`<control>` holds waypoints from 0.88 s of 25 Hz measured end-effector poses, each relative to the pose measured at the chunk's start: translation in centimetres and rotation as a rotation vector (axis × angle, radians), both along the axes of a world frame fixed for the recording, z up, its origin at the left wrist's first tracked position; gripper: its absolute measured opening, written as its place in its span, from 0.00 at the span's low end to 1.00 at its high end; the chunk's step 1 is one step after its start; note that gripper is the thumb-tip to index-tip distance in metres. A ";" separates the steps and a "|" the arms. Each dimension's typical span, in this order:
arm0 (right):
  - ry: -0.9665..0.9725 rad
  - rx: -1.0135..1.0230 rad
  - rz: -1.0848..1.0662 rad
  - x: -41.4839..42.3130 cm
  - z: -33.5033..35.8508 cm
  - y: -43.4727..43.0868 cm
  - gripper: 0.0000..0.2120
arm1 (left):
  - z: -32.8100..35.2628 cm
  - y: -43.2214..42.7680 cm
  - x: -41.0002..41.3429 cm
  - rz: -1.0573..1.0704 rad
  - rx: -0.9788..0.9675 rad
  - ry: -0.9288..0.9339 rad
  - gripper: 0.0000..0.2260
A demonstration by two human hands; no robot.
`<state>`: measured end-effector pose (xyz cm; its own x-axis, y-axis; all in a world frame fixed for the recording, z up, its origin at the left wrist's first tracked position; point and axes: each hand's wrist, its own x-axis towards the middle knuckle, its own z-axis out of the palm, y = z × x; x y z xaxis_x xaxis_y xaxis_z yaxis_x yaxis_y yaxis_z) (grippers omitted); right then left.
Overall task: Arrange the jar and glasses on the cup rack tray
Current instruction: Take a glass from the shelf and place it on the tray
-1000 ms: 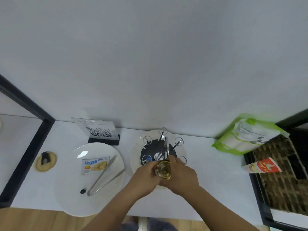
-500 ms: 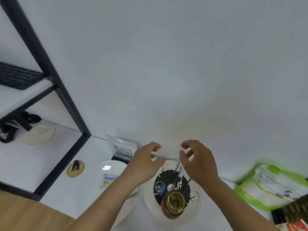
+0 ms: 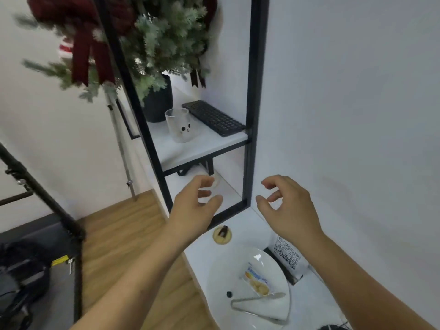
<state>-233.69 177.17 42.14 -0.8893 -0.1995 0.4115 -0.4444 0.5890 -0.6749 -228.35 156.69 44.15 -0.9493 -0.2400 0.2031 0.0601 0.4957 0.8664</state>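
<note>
A frosted glass point(image 3: 180, 125) with a small cat face stands upright on the white shelf point(image 3: 202, 146) of the black-framed unit, up and to the left of both hands. My left hand point(image 3: 195, 206) is raised in front of the lower shelf opening, fingers spread and holding nothing. My right hand point(image 3: 285, 206) hovers level with it near the wall, fingers curled apart and empty. The cup rack tray is almost out of view; only a dark sliver point(image 3: 333, 327) shows at the bottom edge. The jar is not visible.
A black keyboard point(image 3: 213, 117) and a dark pot with a decorated fir plant point(image 3: 158, 101) share the shelf with the glass. Below lie a white plate point(image 3: 247, 287) with tongs and a snack packet, a QR sign point(image 3: 287, 257) and a small round coaster point(image 3: 222, 234).
My hands let go of the jar on the rack tray and rose. The view swung up and left, so the shelf with the glass came into sight and the rack dropped out of view.
</note>
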 end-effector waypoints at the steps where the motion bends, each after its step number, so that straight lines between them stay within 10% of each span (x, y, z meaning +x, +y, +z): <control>1: -0.012 0.015 0.036 -0.6 0.2 -1.6 0.13 | 0.3 -1.2 -0.3 0.033 0.021 0.031 0.15; 18: -0.389 -0.174 0.027 -19.9 2.3 -23.2 0.39 | -3.9 -9.4 -20.2 0.238 0.619 0.140 0.29; 22: -0.448 -0.307 0.001 -22.7 0.6 -25.8 0.26 | -3.2 -10.7 -23.7 0.328 0.576 0.189 0.35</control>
